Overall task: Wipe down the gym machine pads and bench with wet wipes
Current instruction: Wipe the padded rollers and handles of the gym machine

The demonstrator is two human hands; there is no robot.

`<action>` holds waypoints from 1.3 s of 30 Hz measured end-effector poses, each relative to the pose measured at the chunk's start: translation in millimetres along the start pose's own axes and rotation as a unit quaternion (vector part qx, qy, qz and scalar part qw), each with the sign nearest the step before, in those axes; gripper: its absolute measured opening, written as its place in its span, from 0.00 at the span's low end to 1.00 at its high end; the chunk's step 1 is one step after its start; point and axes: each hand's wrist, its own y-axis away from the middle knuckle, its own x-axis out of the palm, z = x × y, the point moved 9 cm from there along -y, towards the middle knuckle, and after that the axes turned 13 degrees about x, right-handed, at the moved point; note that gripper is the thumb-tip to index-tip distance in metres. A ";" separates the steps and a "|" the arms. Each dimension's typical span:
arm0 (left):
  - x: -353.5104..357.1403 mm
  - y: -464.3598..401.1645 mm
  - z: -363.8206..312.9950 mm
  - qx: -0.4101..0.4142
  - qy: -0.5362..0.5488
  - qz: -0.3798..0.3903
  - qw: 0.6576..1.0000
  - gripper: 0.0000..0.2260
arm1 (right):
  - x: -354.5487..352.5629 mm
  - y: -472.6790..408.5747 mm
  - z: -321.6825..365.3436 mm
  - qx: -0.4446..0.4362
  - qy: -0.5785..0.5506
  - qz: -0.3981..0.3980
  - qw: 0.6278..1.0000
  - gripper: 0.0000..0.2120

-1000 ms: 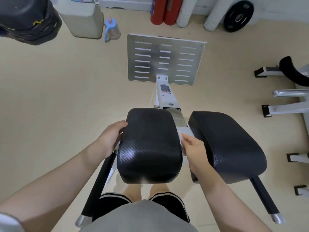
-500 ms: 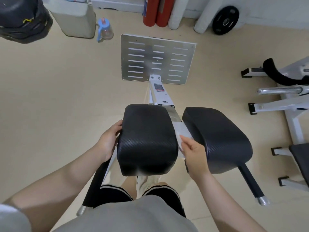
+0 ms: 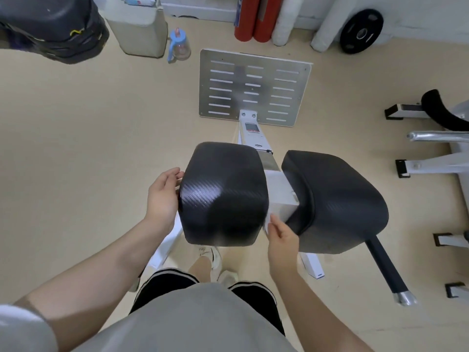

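A beige floor [image 3: 76, 148] fills most of the frame. At upper centre lies a slotted metal plate [image 3: 255, 87], joined to a white machine frame [image 3: 253, 137]. Two black pads sit mid-frame: the left pad [image 3: 223, 194] and, to its right, the right pad [image 3: 332, 199]. The left hand [image 3: 162, 196] rests against the left pad's outer side, fingers relaxed and straight. The right hand [image 3: 281, 240], in the gap between the pads, pinches a white wipe [image 3: 267, 222] against the left pad's inner side. A black weight plate [image 3: 361, 31] leans at upper right; a blue bottle [image 3: 179, 45] stands upper left.
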 end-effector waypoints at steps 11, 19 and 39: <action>-5.0 89.2 49.6 0.041 0.008 0.009 0.999 0.19 | 5.3 -9.5 -5.8 -0.011 -0.110 0.061 0.992 0.15; -7.7 90.1 58.4 0.045 0.002 0.069 0.997 0.16 | 26.2 -25.7 -85.7 0.111 -0.089 0.049 0.989 0.16; -21.4 75.1 63.1 0.065 -0.069 0.263 0.960 0.14 | 147.9 3.4 -138.1 0.133 -0.071 0.092 0.984 0.14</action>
